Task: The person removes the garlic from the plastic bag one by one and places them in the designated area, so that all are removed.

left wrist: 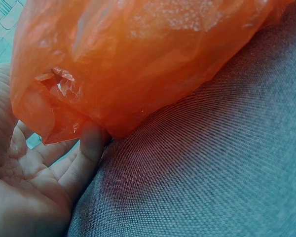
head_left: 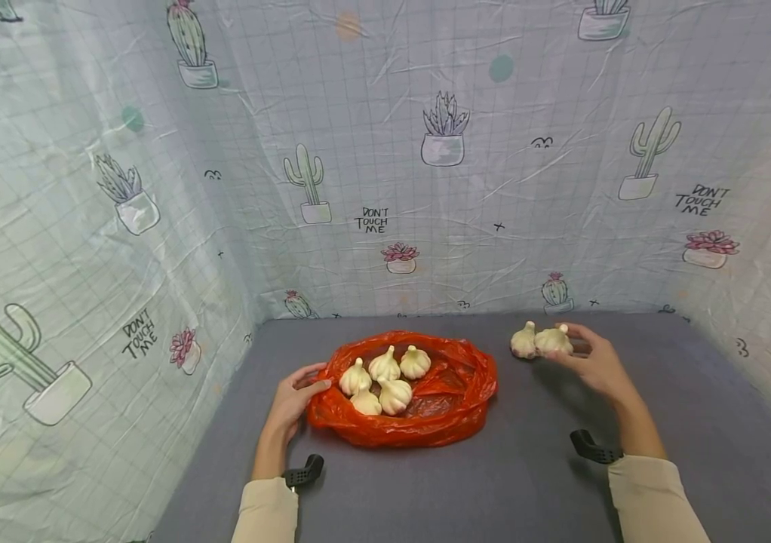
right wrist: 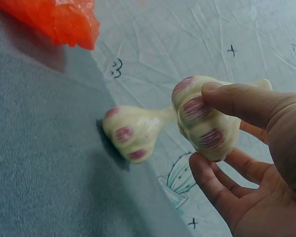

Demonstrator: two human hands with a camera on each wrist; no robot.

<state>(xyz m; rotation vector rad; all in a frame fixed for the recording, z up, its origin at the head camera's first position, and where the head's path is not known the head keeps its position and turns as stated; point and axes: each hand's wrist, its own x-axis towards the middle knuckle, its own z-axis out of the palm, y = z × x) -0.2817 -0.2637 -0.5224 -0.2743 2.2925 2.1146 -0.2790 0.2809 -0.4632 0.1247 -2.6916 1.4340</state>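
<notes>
A red plastic bag (head_left: pixel 406 434) lies on the table with its mouth spread wide, and several garlic bulbs (head_left: pixel 385 366) sit in its left part. My left hand (head_left: pixel 290 403) grips the bag's left edge, thumb at the rim; in the left wrist view its fingers (left wrist: pixel 91 143) reach under the orange-red plastic (left wrist: pixel 153 64). To the right of the bag, my right hand (head_left: pixel 596 366) holds one garlic bulb (head_left: pixel 554 341) between thumb and fingers. Purple patches show on this bulb (right wrist: pixel 204 118) in the right wrist view. Beside it, a second bulb (head_left: pixel 523 341) rests on the table.
The grey table (head_left: pixel 426 490) ends at the back against a hanging cloth (head_left: pixel 372 151) printed with cacti. Cloth also hangs along both sides. Each wrist wears a black camera mount, one left (head_left: pixel 304 471) and one right (head_left: pixel 592 446).
</notes>
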